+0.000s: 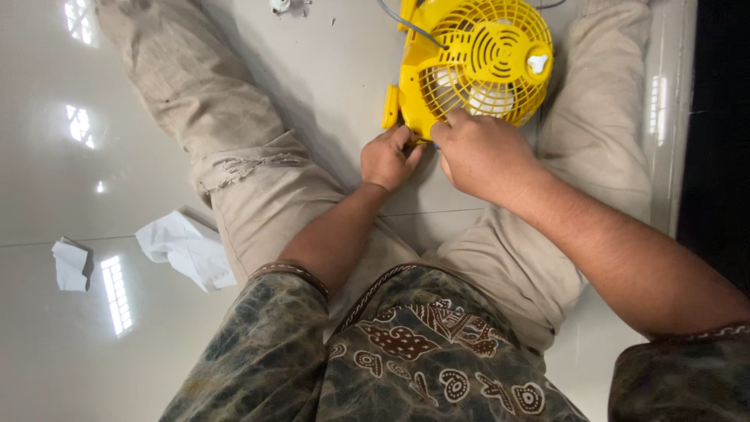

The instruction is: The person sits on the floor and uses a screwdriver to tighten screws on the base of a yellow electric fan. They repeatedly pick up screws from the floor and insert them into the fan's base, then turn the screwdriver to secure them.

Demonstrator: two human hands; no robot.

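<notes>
A small yellow fan [476,66] with a round plastic grille lies on the pale tiled floor between my outstretched legs. My left hand [387,160] has its fingers curled against the lower left edge of the fan's housing. Beside it, my right hand [480,152] presses its fingertips against the bottom rim of the grille. Whether either hand holds a small part or tool is hidden by the fingers. A grey cable [410,25] runs from the fan's top toward the upper edge of the view.
Two crumpled white papers [187,246] [72,264] lie on the glossy floor to the left of my left leg [211,125]. Small loose bits [285,6] sit at the top edge. A dark strip [723,133] borders the floor on the right.
</notes>
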